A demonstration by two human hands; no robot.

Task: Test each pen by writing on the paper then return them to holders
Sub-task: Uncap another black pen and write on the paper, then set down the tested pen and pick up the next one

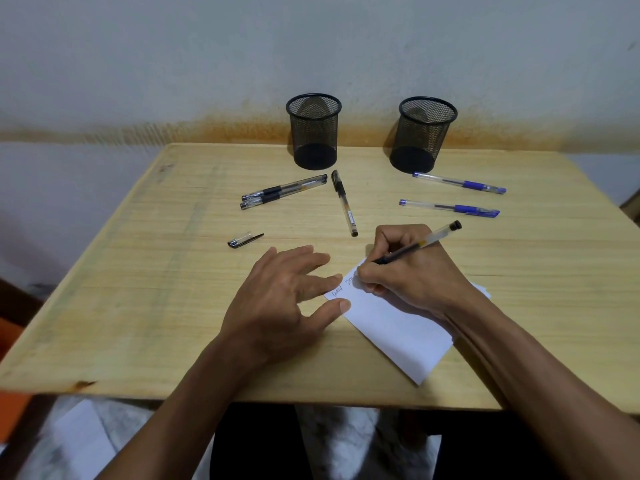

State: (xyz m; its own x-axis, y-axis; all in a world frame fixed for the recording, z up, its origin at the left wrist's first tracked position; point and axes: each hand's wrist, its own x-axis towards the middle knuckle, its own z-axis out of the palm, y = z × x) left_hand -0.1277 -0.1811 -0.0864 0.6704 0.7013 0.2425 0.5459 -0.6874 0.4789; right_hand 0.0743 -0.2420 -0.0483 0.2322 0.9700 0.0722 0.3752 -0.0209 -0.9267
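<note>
My right hand (412, 271) grips an uncapped black pen (437, 236), its tip down on the white paper (398, 330) beside some handwritten marks. My left hand (284, 299) lies flat with fingers spread, thumb and fingertips pressing the paper's left corner. The pen's clear cap (244, 240) lies loose on the table to the left. Two capped black pens (284, 195) lie side by side, a third black pen (344, 202) lies alone. Two blue pens (459, 183) (450, 207) lie on the right. Two black mesh holders (313, 133) (424, 136) stand empty at the back.
The wooden table (138, 289) stands against a grey wall with a rusty stain along its base. The table's front edge runs just below my forearms. An orange object (14, 341) shows at the far left below the table.
</note>
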